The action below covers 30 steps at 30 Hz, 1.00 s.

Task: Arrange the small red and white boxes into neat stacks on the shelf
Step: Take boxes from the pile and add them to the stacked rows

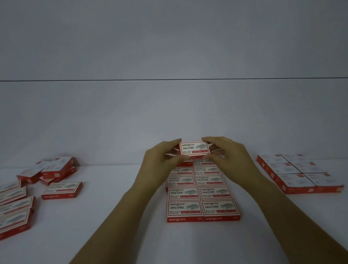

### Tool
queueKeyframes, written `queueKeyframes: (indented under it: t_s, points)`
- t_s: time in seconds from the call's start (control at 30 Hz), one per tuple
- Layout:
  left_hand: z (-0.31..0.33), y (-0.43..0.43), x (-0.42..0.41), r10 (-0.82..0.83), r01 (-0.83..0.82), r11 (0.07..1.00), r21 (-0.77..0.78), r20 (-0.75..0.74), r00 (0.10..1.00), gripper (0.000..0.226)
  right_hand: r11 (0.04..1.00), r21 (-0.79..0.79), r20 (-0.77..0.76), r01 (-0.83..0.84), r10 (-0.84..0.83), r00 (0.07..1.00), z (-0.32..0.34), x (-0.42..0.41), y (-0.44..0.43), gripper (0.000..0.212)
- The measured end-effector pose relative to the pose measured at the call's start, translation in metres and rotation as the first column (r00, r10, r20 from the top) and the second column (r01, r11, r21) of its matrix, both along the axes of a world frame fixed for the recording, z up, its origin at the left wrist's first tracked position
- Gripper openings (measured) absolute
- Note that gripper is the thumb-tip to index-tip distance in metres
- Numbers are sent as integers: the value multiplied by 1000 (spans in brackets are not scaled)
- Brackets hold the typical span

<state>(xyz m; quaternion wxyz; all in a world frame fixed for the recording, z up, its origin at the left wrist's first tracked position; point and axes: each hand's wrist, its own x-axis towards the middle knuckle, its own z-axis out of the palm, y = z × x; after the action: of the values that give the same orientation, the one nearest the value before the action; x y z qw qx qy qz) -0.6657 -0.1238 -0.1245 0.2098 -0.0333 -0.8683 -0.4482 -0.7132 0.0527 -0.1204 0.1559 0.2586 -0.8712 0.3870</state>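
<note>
Item: small flat rectangular cardboard boxes, white top faces with grey print and a red band, red side walls carrying white lettering. Held box [194,150]: level, label facing up, raised over the far end of the centre block; left hand [161,161] pinches its left end, right hand [225,154] pinches its right end, fingers curled round the short edges. Centre block [199,194]: two columns side by side, edges touching, running from the near front toward the hands. Right block [292,172]: two columns, three rows, squared up, print too washed out to read. Loose pile [49,170]: several boxes tilted and overlapping at far left. Single box [62,190]: lying flat just in front of that pile. Left-edge row [6,211]: boxes overlapping, partly cut off by the frame. Shelf [101,183]: smooth, matt, white. Back panel [166,111]: plain pale grey, crossed by one thin dark seam.
</note>
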Motion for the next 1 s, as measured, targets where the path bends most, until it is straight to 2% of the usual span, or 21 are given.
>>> queueKeyframes:
  t_s: [0.07,0.2,0.33,0.5,0.63,0.77,1.0]
  points:
    - [-2,1,-1,8,-7,1000,-24,48,999,52,999,39,52,20,-22,998,-1,-3,3,44]
    - [-11,-6,-8,141,-134,986,-94,71,987,48,990,114,108,87,-99,989,-2,-11,16,41]
    - [-19,-15,-18,224,-194,961,-197,139,965,10,969,207,155,135,-169,973,-9,-19,25,38]
    - [-27,-16,-27,173,-128,974,-188,250,953,22,970,217,125,109,-138,983,-18,-20,18,27]
    - [-29,-15,-31,163,-138,984,-111,264,951,21,970,170,69,176,-190,979,-24,-28,11,27]
    - [-33,-15,-33,161,-147,987,-71,256,953,20,966,210,38,153,-165,986,-25,-31,7,26]
    - [-25,-14,-26,132,-54,968,-246,315,940,26,933,314,-11,177,-183,983,-23,-28,-5,27]
